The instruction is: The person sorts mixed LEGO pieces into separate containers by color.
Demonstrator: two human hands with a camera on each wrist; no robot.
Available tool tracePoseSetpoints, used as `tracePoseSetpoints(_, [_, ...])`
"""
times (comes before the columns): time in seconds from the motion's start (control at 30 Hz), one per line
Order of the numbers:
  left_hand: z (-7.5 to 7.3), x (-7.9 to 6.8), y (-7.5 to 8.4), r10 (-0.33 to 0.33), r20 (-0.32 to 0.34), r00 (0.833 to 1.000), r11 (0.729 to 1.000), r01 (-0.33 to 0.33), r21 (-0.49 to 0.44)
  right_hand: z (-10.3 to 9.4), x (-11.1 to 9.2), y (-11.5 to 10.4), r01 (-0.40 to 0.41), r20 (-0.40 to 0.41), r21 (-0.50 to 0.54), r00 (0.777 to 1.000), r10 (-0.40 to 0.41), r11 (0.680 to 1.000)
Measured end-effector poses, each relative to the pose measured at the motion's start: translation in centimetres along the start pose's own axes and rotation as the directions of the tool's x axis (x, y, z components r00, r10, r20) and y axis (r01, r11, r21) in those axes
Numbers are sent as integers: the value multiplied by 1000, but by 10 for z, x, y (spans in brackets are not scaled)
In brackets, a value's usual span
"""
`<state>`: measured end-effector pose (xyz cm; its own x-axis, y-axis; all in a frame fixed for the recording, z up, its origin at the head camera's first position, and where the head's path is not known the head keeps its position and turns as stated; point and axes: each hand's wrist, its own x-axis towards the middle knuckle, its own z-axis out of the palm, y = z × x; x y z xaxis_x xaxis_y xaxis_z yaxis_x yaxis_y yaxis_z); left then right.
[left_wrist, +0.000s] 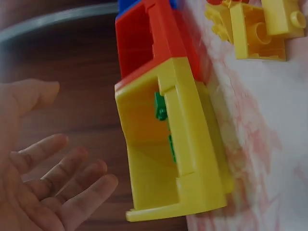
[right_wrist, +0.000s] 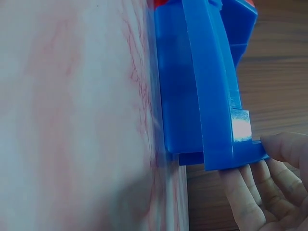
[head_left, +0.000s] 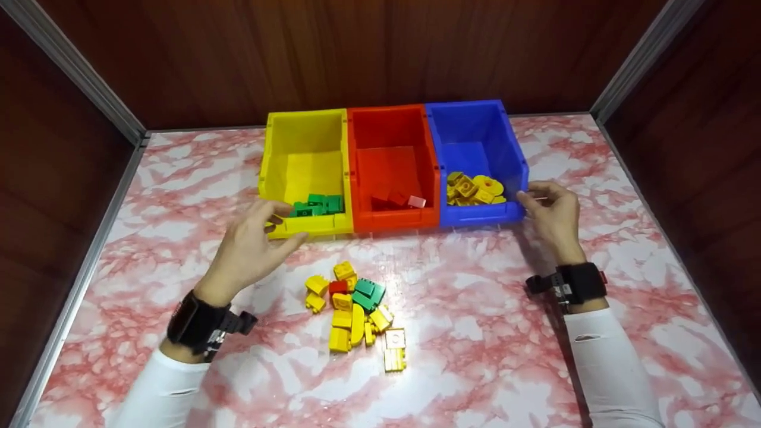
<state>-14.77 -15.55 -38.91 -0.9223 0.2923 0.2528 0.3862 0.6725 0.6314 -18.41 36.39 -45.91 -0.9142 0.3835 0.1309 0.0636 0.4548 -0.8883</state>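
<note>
A yellow bin (head_left: 315, 224), a red bin (head_left: 395, 220) and a blue bin (head_left: 483, 213) stand joined in a row. Green toy bricks (head_left: 324, 204) lie in the yellow bin, red bricks (head_left: 397, 197) and a pink-looking one in the red bin, and several yellow bricks (head_left: 467, 190) in the blue bin. My right hand (head_left: 557, 220) pinches the front right corner of the blue bin, thumb above and fingers below the rim in the right wrist view. Beside the yellow bin's front left corner is my left hand (head_left: 245, 248), fingers spread and holding nothing; the left wrist view shows a gap to the bin.
In front of the bins lies a loose pile of yellow bricks (head_left: 341, 320), with green bricks (head_left: 368, 292) and a red brick (head_left: 337, 288) among them. The marbled tabletop (head_left: 475, 345) is enclosed by dark wooden panels (head_left: 380, 53) at the back and sides.
</note>
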Motion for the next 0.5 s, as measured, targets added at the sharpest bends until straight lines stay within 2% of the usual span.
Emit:
tracePoseSetpoints(0.1, [-3, -3, 15, 66, 77, 995, 996, -69, 47, 1, 0, 0, -18, 2, 4, 1000, 18, 1000])
tracePoseSetpoints(0.17, [0, -4, 25, 74, 139, 988, 995, -81, 50, 1, 0, 0, -16, -5, 2, 1000, 16, 1000])
tracePoseSetpoints(0.33, [21, -12, 41, -10, 260, 966, 998, -5, 60, 3, 0, 0, 16, -5, -4, 1000, -16, 1000])
tracePoseSetpoints(0.5, [47, -16, 39, -96, 343, 935, 990, 55, 127, 4, 1, 0, 36, -8, 3, 999, -36, 999])
